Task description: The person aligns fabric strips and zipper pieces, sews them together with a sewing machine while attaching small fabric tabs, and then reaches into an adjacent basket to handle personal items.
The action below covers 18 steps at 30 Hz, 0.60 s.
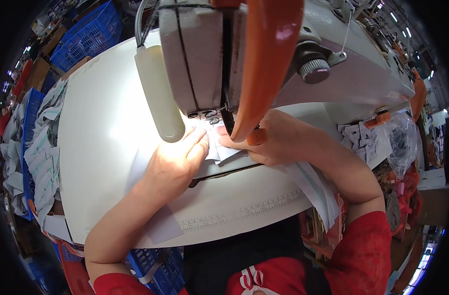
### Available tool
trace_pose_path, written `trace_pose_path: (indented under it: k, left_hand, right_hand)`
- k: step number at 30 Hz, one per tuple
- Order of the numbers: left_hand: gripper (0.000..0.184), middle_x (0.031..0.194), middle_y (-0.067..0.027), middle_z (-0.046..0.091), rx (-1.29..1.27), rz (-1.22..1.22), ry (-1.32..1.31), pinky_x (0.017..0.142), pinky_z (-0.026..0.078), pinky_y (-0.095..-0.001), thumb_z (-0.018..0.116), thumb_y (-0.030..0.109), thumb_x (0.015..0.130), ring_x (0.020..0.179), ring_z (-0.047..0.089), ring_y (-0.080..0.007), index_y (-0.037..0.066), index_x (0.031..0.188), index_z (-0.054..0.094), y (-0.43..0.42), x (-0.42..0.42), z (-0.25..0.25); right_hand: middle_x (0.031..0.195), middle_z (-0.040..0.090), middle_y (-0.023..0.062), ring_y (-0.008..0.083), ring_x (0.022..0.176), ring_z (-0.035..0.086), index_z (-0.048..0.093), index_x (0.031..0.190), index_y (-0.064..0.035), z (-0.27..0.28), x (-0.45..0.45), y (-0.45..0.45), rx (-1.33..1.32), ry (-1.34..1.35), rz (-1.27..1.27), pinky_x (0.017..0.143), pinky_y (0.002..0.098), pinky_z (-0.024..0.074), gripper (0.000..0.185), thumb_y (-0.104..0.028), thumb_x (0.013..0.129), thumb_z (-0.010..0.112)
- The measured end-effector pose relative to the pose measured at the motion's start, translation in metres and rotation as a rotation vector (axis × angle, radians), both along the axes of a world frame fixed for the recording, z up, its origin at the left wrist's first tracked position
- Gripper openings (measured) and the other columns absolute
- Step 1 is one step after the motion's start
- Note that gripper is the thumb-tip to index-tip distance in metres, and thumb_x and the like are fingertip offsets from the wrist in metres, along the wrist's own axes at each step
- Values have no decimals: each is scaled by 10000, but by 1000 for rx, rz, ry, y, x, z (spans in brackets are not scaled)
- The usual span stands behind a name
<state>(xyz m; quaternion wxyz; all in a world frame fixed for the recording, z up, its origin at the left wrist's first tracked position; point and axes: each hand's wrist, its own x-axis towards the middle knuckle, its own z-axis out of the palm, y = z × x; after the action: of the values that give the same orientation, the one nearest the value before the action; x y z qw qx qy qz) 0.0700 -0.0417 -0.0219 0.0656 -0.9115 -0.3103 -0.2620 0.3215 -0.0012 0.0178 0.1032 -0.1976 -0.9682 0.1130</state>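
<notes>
My left hand (178, 160) lies on the light fabric (213, 150) just in front of the sewing machine's needle area, fingers together and pressed down on it. On the other side my right hand (266, 140), partly hidden behind the orange machine part (269, 59), has its fingertips closed on the same fabric. Both sets of fingertips are close together under the machine head (195, 59). A strip of pale fabric (315, 191) hangs from beneath my right forearm over the table edge. Another pale piece (163, 226) lies under my left forearm.
A lamp (158, 93) hangs low left of the machine head. The white table (96, 137) has a printed ruler near its front edge. Stacked fabric (45, 157) lies at the left by a blue crate (87, 37). Cut pieces (359, 140) and a plastic bag (404, 142) sit right.
</notes>
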Motion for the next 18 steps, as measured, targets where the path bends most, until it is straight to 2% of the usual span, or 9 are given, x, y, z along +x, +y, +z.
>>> trace_pose_path:
  k: [3,7,8,12,18]
  left_hand:
    - [277,1151,-174,655,1,-8,-5,801,530,-354,631,46,811,994,650,-287,-40,1074,633,1,0,-1]
    - [288,1149,-174,654,41,28,1,808,529,-361,635,42,804,994,649,-293,-40,1081,637,3,1,-3]
    - [288,1149,-174,654,40,30,1,808,529,-361,635,42,804,994,649,-293,-40,1081,637,2,0,-2]
    - [278,1158,-173,649,50,45,41,809,527,-359,636,32,800,1007,647,-295,-35,1069,652,3,2,2]
    - [264,1169,-159,657,-115,-8,17,787,536,-350,645,28,798,1025,657,-292,-31,1054,671,-3,2,10]
  right_hand:
    - [919,599,101,291,736,546,623,1145,-62,5,0,1,-14,1,4,646,389,432,398,-8,751,611]
    - [960,620,99,273,754,572,631,1098,-43,34,-16,2,-66,-607,-114,663,362,451,325,-34,774,614]
    - [960,620,99,273,754,572,631,1098,-43,28,-19,1,-67,-607,-112,663,362,451,325,-34,774,614]
    - [788,585,68,203,710,511,554,773,-84,-28,-22,-13,315,199,-145,619,338,470,60,-50,762,602]
    - [810,578,70,192,725,512,562,782,-85,-40,-19,-30,358,194,-104,565,309,462,52,-61,767,605]
